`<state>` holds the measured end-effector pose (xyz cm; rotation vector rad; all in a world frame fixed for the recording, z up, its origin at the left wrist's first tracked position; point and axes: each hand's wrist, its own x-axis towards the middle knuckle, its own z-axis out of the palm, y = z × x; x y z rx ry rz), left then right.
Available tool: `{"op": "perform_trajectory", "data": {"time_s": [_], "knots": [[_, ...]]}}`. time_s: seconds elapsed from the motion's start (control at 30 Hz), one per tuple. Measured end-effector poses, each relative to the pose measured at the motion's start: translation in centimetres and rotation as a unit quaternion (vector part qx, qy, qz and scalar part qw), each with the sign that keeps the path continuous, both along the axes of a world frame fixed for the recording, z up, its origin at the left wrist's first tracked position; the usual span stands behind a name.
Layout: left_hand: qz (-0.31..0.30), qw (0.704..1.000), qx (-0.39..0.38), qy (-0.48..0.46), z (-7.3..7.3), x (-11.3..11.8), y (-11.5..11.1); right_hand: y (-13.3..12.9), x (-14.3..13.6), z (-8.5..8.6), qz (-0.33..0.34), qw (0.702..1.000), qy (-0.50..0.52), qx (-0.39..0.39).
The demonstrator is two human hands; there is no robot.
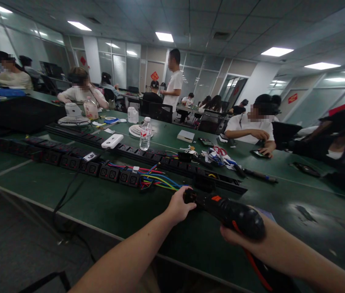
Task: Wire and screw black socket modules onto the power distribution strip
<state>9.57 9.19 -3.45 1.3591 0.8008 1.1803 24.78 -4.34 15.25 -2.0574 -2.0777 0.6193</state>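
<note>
white tag (pixel 90 156) on socket strip (pixel 110 173): "9" or inverted "6" | red door sign (pixel 154 76): illegible

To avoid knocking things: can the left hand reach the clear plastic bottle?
Probably not easily: the left hand is at the tip of the black, orange-marked tool, with coloured wires and black socket strips before the bottle.

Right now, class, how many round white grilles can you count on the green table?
2: one grille just left of the pinkish jug, the other grille partly behind the clear bottle. More may be hidden.
</note>
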Motion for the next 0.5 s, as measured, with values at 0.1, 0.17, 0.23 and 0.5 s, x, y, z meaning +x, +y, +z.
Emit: {"op": "perform_trajectory", "data": {"time_s": [0.1,0.17,0.23,0.5], "knots": [[-0.002,1.000,0.006,0.005,-0.1,0.0,0.0,-0.2,0.4,-0.5,0.002,1.000,0.022,0.008],[0.000,1.000,0.006,0.013,0.0,0.0,0.0,-0.3,0.9,-0.9,-0.017,0.999,0.041,-0.004],[0.003,1.000,0.005,0.021,0.0,0.0,0.1,-0.4,1.4,-1.4,-0.027,0.997,0.066,-0.027],[-0.006,1.000,-0.004,0.019,0.1,-0.1,0.0,-0.9,2.1,-2.1,-0.033,0.992,0.109,-0.050]]}}
